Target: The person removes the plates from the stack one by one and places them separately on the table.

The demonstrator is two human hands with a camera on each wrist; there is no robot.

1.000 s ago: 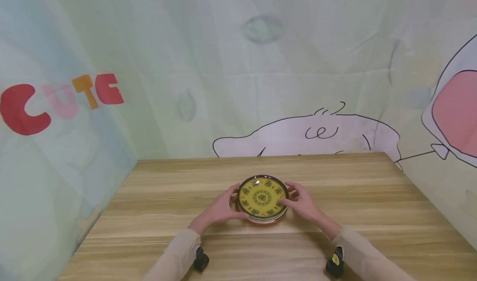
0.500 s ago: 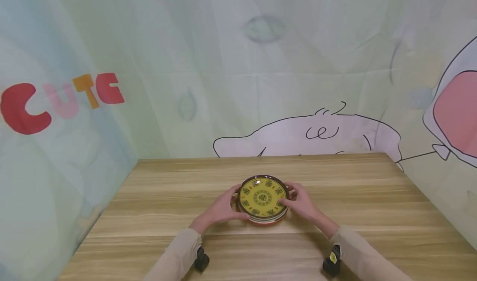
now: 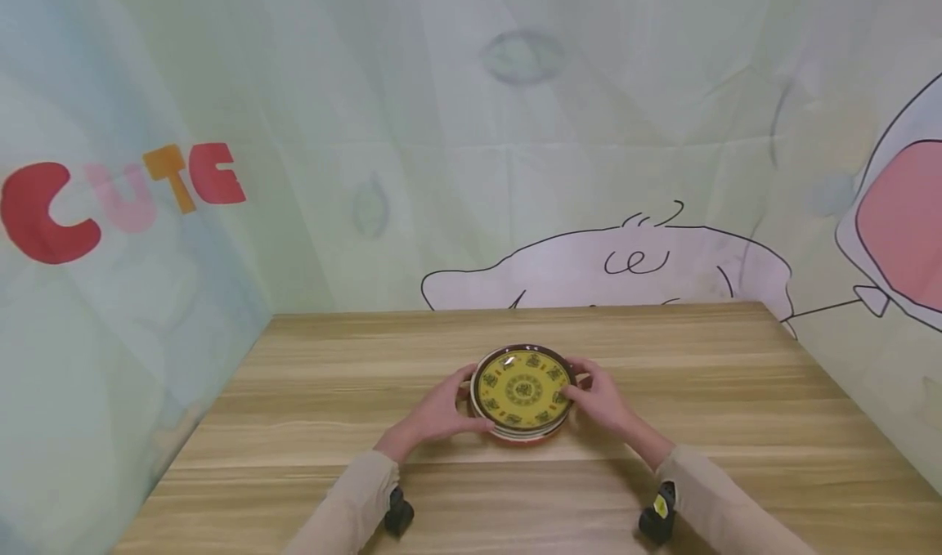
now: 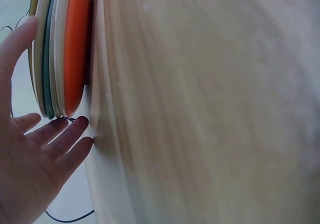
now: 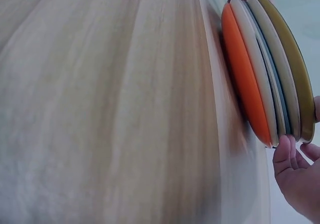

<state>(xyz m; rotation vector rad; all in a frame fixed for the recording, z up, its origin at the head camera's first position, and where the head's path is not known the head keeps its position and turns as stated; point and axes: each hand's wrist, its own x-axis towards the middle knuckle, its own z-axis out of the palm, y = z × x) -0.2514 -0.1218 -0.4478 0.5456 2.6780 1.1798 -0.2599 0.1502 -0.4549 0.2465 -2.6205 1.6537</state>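
Head view: pale printed backdrop [image 3: 441,130] fills the rear and the left side. Wood-grain table [image 3: 331,391] in front of it. Prints on the cloth, biggest first: outlined white cartoon head [image 3: 559,269] just past the table's back edge, pink balloon [image 3: 901,220] far right, CUTE letters [image 3: 51,212] far left. My beige sleeves [image 3: 728,498] come in from the bottom. Plate stack [image 5: 270,68] stands on the table, roughly mid-width, between my hands; edge-on from the right wrist it shows olive, cream, teal and white layers, with an orange plate [image 5: 245,76] at the bottom. Top plate [image 3: 524,387]: yellow face, dark rim, ring of dark motifs round a central one, lying slightly to my right of those below. Right hand [image 3: 607,402] pinches that top plate, thumb on its face, fingers at its edge. Left hand [image 3: 439,412] isn't clenched: fingers spread along the left side, thumb at the near edge, can't tell how hard they press. Smallest: black wrist units [image 3: 399,514], one under each forearm.
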